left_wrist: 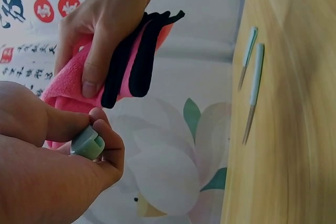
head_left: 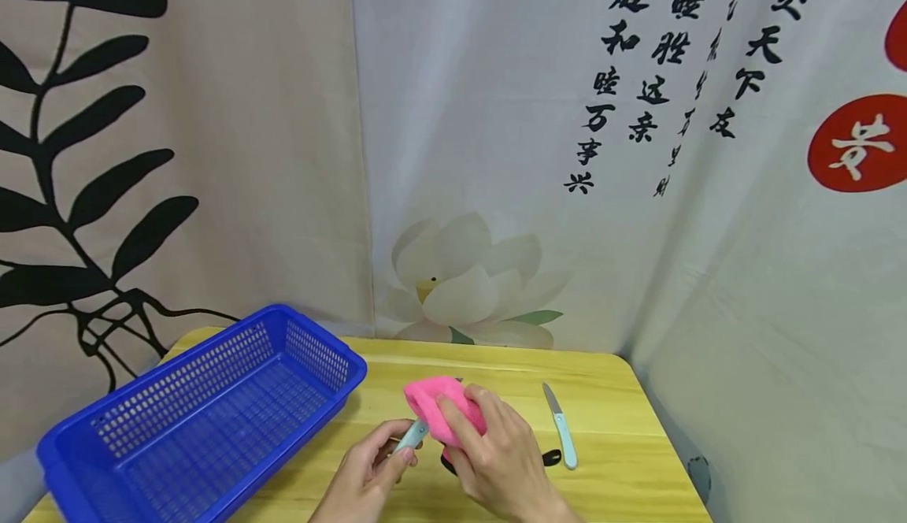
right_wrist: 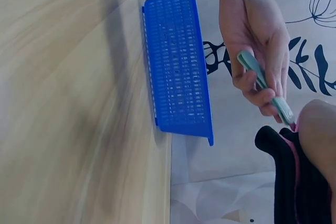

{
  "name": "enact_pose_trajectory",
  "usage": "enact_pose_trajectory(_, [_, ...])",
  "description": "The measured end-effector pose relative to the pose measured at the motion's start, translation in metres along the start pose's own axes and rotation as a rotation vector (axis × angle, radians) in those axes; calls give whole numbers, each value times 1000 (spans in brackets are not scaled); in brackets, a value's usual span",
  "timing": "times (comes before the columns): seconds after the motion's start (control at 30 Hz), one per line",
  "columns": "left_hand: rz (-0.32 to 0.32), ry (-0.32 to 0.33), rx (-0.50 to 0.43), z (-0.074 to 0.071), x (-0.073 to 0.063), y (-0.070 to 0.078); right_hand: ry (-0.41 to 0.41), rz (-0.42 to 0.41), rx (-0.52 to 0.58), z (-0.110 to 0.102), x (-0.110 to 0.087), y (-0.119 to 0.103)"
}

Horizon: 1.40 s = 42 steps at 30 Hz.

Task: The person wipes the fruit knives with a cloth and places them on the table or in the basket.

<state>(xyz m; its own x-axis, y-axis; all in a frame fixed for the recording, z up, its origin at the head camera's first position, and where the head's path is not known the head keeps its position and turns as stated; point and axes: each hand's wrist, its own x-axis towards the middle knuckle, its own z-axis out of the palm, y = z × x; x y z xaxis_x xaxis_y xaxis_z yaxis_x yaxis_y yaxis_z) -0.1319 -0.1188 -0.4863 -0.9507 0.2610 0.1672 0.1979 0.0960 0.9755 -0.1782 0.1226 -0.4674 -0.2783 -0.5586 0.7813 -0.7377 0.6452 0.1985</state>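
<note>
My left hand [head_left: 364, 468] grips the mint-green handle [head_left: 411, 436] of a knife. In my right hand [head_left: 506, 452] is a folded pink cloth [head_left: 435, 405] with black trim, held around the far end of that handle. The cloth hides the blade. From the left wrist view, the thumb of the right hand presses the cloth, and the black bands [left_wrist: 142, 61] stick out beside it. A second knife [head_left: 563, 432] with the same colour of handle lies on the table, right of my right hand. The left wrist view shows two knives [left_wrist: 255, 85] lying there, side by side.
A blue plastic basket [head_left: 212, 491] with perforated walls stands on the left of the yellow wood-grain table [head_left: 623, 444]. Behind the table hangs a pale curtain [head_left: 453, 153] with printed leaves, a flower and writing.
</note>
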Motion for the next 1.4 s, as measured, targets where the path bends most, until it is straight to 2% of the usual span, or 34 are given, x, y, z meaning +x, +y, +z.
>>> enact_pose_trajectory(0.2, [30,-9,3,0,0,-1,-9,49,-8,-3,0,12])
enact_pose_trajectory(0.4, [12,-26,1,-1,-1,-3,-3,100,1,-1,-3,22])
enact_pose_trajectory(0.57, [78,-44,12,-2,-1,-8,11,121,-16,0,-6,33])
enact_pose_trajectory(0.67, [117,-67,-1,-3,-1,-11,21,162,-32,-1,-8,41])
enact_pose_trajectory(0.83, [99,-56,-40,-2,2,-12,69,233,-17,-6,-7,48])
enact_pose_trajectory(0.9, [76,-29,-45,-1,3,-10,94,225,-4,-8,-6,46])
enact_pose_trajectory(1.13, [-80,41,-60,5,7,0,165,115,22,-11,1,25])
enact_pose_trajectory(1.4, [-87,27,-37,8,11,5,118,6,42,-6,0,-1])
